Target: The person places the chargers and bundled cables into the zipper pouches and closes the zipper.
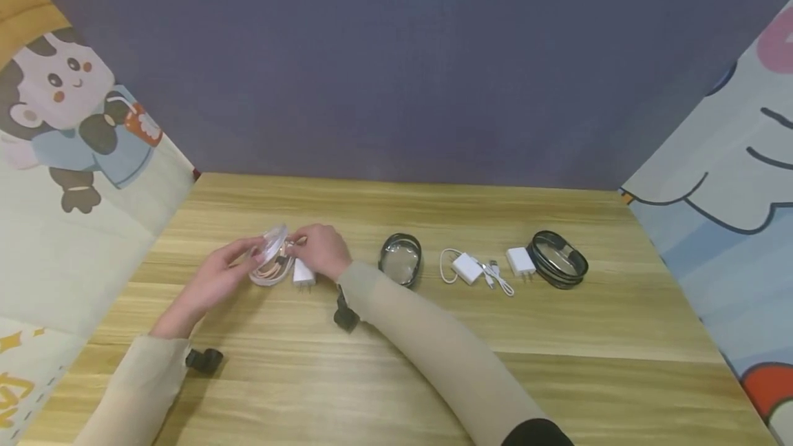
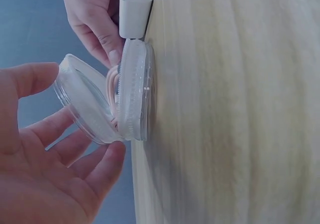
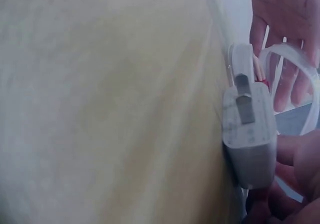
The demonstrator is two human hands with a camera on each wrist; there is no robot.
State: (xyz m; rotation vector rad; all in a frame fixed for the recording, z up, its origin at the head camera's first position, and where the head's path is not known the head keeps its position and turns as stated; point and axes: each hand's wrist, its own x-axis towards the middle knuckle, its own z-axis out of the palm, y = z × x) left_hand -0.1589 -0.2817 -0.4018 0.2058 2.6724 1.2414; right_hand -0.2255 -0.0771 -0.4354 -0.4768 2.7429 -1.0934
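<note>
A clear round plastic case [image 2: 135, 92] rests on the table at the left, its hinged lid [image 2: 82, 107] tilted up. My left hand [image 1: 213, 281] holds that lid between thumb and fingers. Inside the case lies a coiled pale pink cable [image 2: 112, 87]. My right hand [image 1: 322, 250] reaches in from the right and pinches the cable at the case's opening; its fingertips are partly hidden. Right beside the case, under the right hand, a white charger plug [image 1: 303, 272] lies with its prongs toward me.
Rightward along the wooden table [image 1: 297, 377] lie a black coiled cable [image 1: 383, 257], a white charger [image 1: 467, 268] with a white cable [image 1: 504, 285], another white charger [image 1: 520, 261] and a second black coil [image 1: 579, 263]. A dark panel [image 1: 396, 74] stands behind.
</note>
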